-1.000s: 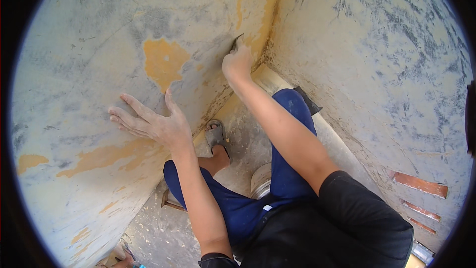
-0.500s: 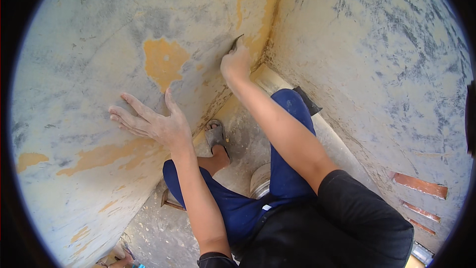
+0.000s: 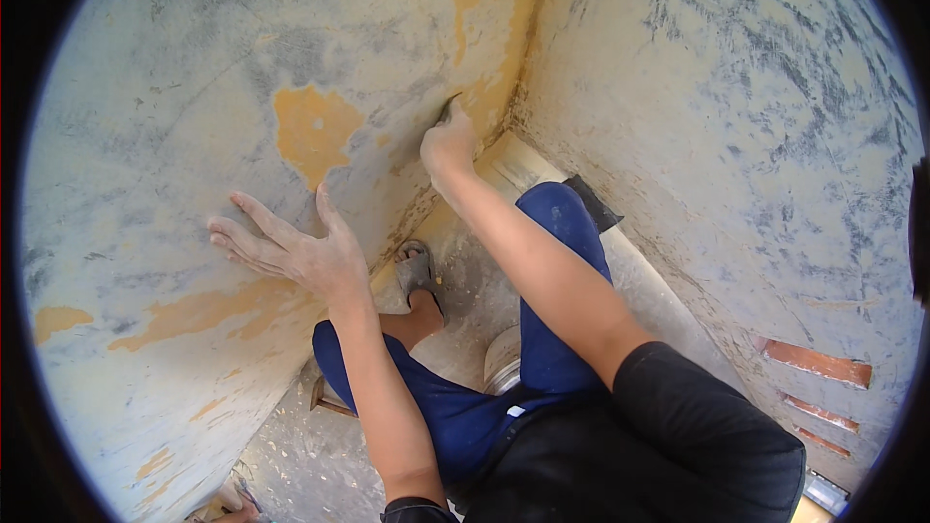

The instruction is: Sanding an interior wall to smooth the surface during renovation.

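Note:
My right hand [image 3: 449,147] grips a thin, dark piece of sandpaper [image 3: 449,108] against the left wall [image 3: 145,165], close to the corner. Only its dark edge shows past the fingers; the rest is hidden. My left hand [image 3: 308,250] lies spread on the same wall, holding nothing, its thumb just under a bare yellow patch [image 3: 315,131]. White powder coats both hands. Pale, grey-smudged coating covers this wall, with more yellow areas beside the corner and lower down.
The right wall [image 3: 717,126] meets the left one beyond my right hand. A dark flat piece [image 3: 594,203] lies on the ledge [image 3: 668,295] by my knee. A round container [image 3: 502,358] stands between my legs. Reddish slots [image 3: 819,361] cut the right wall.
My right hand has slid a little down and left along the wall with the sandpaper. My left hand keeps its place. The whole view has shifted slightly.

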The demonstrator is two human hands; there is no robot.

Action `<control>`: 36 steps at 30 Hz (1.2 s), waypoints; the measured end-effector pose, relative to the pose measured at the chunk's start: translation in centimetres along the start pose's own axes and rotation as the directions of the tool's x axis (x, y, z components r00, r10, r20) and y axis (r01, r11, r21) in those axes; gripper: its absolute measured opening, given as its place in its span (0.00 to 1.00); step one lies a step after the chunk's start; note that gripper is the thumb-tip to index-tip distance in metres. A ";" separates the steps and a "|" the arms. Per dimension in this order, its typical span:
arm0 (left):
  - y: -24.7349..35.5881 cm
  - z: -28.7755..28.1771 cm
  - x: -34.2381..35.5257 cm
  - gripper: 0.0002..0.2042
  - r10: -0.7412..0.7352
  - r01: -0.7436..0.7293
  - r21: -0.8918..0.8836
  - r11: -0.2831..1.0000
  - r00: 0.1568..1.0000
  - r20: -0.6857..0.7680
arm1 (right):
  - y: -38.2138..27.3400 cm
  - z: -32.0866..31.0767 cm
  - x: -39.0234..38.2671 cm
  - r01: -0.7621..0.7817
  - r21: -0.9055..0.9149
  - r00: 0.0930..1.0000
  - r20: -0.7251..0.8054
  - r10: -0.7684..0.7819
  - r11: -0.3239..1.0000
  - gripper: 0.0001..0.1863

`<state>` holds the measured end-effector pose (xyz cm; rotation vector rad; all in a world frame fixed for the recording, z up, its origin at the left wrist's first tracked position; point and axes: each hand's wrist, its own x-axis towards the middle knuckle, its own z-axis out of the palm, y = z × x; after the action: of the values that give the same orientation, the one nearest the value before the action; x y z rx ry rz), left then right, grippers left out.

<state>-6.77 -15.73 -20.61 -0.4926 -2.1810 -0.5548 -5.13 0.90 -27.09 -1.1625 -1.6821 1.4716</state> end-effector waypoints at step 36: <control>-0.2 -0.3 -0.5 0.47 0.021 -0.020 -0.016 1.000 1.000 0.023 | -0.1 0.1 -1.8 -0.023 -0.061 0.997 0.078 0.027 0.998 0.27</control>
<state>-6.39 -16.12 -20.83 -0.5317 -2.1929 -0.5582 -4.50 -0.80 -26.87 -1.1754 -1.7824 1.5091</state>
